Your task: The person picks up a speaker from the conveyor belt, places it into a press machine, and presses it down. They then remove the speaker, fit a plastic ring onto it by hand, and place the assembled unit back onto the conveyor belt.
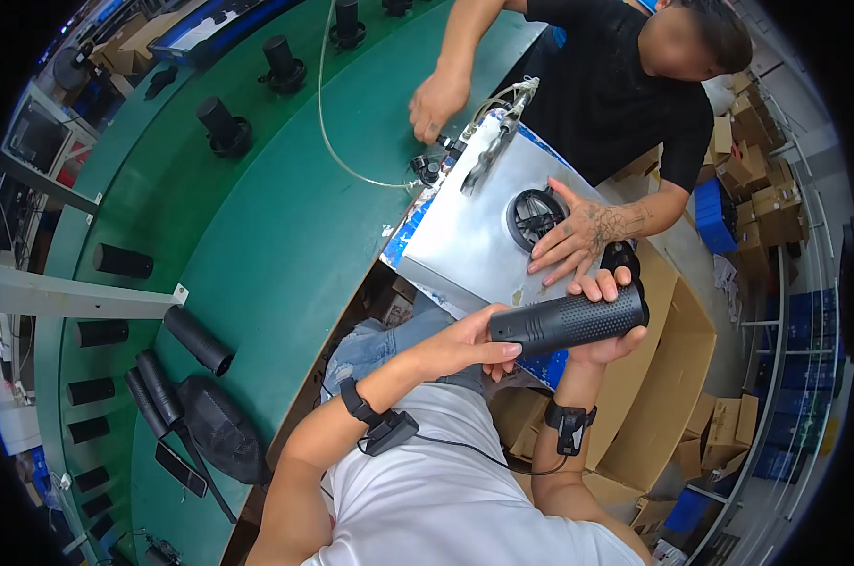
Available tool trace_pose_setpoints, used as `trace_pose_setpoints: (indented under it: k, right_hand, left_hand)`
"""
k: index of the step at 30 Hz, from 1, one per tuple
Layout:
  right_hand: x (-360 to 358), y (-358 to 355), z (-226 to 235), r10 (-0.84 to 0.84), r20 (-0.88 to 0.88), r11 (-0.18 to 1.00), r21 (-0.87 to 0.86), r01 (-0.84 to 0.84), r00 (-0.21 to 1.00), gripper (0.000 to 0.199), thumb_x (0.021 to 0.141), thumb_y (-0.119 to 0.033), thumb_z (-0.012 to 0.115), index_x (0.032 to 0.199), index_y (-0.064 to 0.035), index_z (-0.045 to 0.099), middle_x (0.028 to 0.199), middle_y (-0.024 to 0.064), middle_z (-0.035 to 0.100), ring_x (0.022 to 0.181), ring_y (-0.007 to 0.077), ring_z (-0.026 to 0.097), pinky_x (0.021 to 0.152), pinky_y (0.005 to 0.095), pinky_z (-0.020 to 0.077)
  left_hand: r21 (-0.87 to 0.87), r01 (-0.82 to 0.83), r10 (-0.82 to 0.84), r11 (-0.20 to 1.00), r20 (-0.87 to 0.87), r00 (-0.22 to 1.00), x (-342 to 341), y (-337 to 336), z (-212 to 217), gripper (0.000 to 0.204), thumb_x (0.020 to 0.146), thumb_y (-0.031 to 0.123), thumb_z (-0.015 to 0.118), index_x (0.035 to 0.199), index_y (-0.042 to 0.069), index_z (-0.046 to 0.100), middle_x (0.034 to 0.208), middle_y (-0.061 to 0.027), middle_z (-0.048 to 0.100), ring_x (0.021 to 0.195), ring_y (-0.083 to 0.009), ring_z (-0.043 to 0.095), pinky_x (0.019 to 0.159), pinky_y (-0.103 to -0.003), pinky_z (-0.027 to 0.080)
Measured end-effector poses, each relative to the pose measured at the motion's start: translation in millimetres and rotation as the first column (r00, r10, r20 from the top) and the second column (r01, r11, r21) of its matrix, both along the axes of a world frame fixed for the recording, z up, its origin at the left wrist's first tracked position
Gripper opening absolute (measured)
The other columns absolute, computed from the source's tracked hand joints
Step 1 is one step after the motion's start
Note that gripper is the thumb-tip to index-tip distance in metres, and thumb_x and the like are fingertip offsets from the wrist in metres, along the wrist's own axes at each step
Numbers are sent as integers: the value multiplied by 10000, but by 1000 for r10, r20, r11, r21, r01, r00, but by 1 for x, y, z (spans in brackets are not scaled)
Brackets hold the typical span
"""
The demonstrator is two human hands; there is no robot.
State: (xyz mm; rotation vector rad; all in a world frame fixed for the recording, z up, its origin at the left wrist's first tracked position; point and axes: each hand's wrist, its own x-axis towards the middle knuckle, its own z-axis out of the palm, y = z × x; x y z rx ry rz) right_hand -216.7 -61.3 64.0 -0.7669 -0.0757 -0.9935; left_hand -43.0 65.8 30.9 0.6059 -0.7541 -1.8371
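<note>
Between both my hands is a black cylindrical housing (564, 323) with a dimpled grip pattern and a few slots near one end. It lies nearly level above the corner of a metal work plate (455, 253). My left hand (467, 343) is closed around its left end, thumb along the underside. My right hand (608, 349) wraps the right end, fingers over the top. Just beyond, a co-worker's hand (583, 236) rests beside a round black spoked part (536, 219) on the plate. A further dark part (619, 255) sits partly hidden behind my right fingers.
The co-worker's other hand (440, 106) is near a pneumatic fitting (427, 170) with a clear hose. Black cylinders (199, 340) and a dark pouch (221, 429) lie on the green table (285, 245). A conveyor carries black parts (223, 127). An open cardboard box (668, 377) stands at right.
</note>
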Motion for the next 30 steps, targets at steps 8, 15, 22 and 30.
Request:
trace_pose_setpoints:
  k: [8,15,22,30]
  right_hand:
    - [-1,-1,5,-19,32,1000,4,19,999,648,729,-383,806,1162,-152,381,999,-9,464,977,160,483,1004,413,325]
    - [5,-8,14,-57,84,998,-14,59,995,619,720,-325,811,1146,-153,396,1001,-13,473,980,152,489,1022,401,332]
    - [9,-20,25,-17,168,987,-156,43,986,567,710,-259,785,1116,-144,405,950,-8,468,953,164,475,1023,395,344]
    - [51,-87,19,-833,-216,496,-699,514,509,332,795,-60,612,1105,4,512,952,128,615,920,222,595,906,381,469]
  left_hand:
    - [-3,12,-12,1000,17,1000,-3,-5,4,465,913,266,648,1251,40,422,859,-37,590,759,-118,607,653,-243,484]
    - [-62,-101,102,993,14,995,-5,-13,12,541,858,118,706,1301,37,407,1052,-30,561,911,-90,580,748,-239,503]
    - [-270,-243,274,932,85,958,-6,-27,13,665,826,48,719,1381,44,352,1115,-29,562,971,-65,556,804,-222,477]
    - [-348,-399,529,849,589,611,8,-37,-14,306,867,101,614,1144,26,510,770,-64,629,611,-139,614,562,-272,488]
